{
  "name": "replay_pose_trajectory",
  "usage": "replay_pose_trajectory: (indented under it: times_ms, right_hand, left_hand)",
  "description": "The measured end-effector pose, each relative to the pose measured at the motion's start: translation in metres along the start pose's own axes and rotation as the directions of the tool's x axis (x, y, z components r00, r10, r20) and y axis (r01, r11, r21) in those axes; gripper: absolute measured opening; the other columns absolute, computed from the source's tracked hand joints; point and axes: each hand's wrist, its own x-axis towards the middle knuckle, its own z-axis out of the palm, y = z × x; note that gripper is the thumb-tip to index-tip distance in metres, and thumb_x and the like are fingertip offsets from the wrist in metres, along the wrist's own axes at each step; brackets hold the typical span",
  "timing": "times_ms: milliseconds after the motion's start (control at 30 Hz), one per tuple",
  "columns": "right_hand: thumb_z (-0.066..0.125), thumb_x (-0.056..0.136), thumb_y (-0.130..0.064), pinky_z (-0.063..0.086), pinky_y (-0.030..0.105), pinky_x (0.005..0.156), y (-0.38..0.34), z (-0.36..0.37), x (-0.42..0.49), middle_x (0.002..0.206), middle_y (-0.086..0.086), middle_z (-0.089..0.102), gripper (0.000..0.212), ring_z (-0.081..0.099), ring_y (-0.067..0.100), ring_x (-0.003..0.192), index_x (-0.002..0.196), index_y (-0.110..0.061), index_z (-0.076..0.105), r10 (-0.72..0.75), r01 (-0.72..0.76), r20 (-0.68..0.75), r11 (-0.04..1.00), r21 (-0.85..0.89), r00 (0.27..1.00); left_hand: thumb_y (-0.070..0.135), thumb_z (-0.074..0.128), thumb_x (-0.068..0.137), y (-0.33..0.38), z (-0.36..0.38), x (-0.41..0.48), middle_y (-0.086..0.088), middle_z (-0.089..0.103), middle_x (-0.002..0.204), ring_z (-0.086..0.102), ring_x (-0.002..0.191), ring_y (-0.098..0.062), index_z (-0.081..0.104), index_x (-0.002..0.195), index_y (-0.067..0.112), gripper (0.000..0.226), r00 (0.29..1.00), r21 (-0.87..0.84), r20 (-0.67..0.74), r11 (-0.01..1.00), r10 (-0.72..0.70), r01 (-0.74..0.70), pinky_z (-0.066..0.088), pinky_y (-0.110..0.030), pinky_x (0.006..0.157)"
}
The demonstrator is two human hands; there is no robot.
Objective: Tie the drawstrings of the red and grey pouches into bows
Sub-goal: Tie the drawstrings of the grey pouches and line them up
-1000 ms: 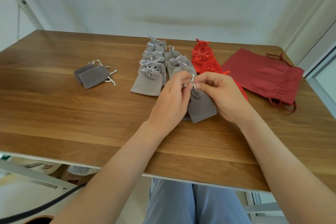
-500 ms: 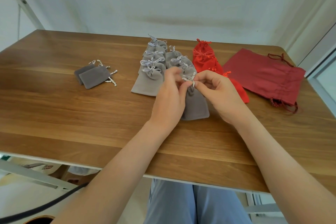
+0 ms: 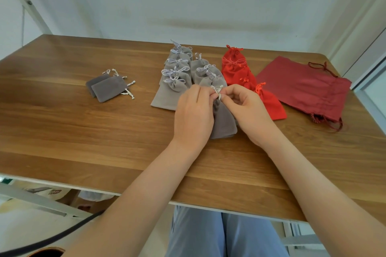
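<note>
A small dark grey pouch (image 3: 224, 121) lies on the wooden table (image 3: 83, 131) between my hands. My left hand (image 3: 194, 115) and my right hand (image 3: 248, 112) both pinch its white drawstring (image 3: 218, 91) at the gathered neck. Behind them lie two rows of grey pouches (image 3: 177, 75) with tied bows. To the right sits a row of bright red pouches (image 3: 236, 67), also tied. Two flat dark grey pouches (image 3: 106, 89) with loose strings rest to the left.
A large dark red drawstring bag (image 3: 307, 89) lies flat at the right, near the table's right edge. The table's front edge (image 3: 146, 196) runs over my lap. A black cable (image 3: 41, 242) hangs below at the lower left.
Both hands and the grey pouch have shifted slightly away from me, toward the rows of tied pouches. My fingers keep working the drawstring at the neck.
</note>
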Motion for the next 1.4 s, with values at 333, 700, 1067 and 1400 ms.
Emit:
replay_pose_trajectory:
  times_ms: [333, 700, 1067, 1400]
  right_hand:
    - [0.054, 0.094, -0.007, 0.046, 0.033, 0.073, -0.003, -0.002, 0.0, 0.083, 0.006, 0.061, 0.011, 0.055, 0.016, 0.078, 0.09, -0.011, 0.062, 0.054, -0.054, -0.002, 0.997, 0.047, 0.999]
    - [0.054, 0.093, -0.008, 0.043, 0.023, 0.068, 0.001, -0.008, 0.0, 0.081, 0.002, 0.059, 0.014, 0.052, 0.01, 0.075, 0.086, -0.016, 0.064, 0.078, -0.077, 0.031, 0.996, -0.041, 0.996]
    - [0.054, 0.094, -0.011, 0.043, 0.03, 0.065, -0.001, -0.009, -0.003, 0.083, 0.008, 0.057, 0.009, 0.052, 0.017, 0.074, 0.09, -0.012, 0.062, 0.076, -0.077, 0.039, 0.997, 0.03, 0.996]
    - [0.051, 0.096, -0.009, 0.036, 0.04, 0.068, -0.005, -0.006, -0.003, 0.083, 0.011, 0.052, 0.012, 0.045, 0.021, 0.075, 0.088, -0.014, 0.059, 0.056, -0.06, 0.045, 0.994, 0.087, 0.997]
  left_hand:
    - [0.006, 0.057, 0.086, 0.001, -0.005, 0.001, -0.005, 0.051, 0.071, 0.051, 0.064, -0.022, 0.059, 0.082, 0.01, 0.006, 0.986, 0.347, 0.006, 0.924, 0.169, -0.16, 0.028, -0.03, 0.064]
    - [0.012, 0.048, 0.094, -0.005, -0.006, 0.001, -0.001, 0.052, 0.068, 0.05, 0.059, -0.017, 0.055, 0.077, 0.012, 0.018, 0.978, 0.162, 0.134, 0.97, 0.161, -0.182, 0.024, -0.029, 0.067]
    - [0.017, 0.045, 0.092, -0.006, -0.008, 0.001, 0.003, 0.054, 0.079, 0.038, 0.07, -0.002, 0.056, 0.085, 0.01, 0.014, 0.983, -0.12, 0.183, 0.993, 0.035, -0.013, 0.027, -0.027, 0.073]
    - [0.012, 0.056, 0.09, -0.002, -0.01, 0.002, -0.001, 0.058, 0.079, 0.045, 0.07, -0.009, 0.06, 0.086, 0.007, 0.008, 0.998, -0.023, 0.03, 0.998, 0.062, -0.061, 0.028, -0.025, 0.074]
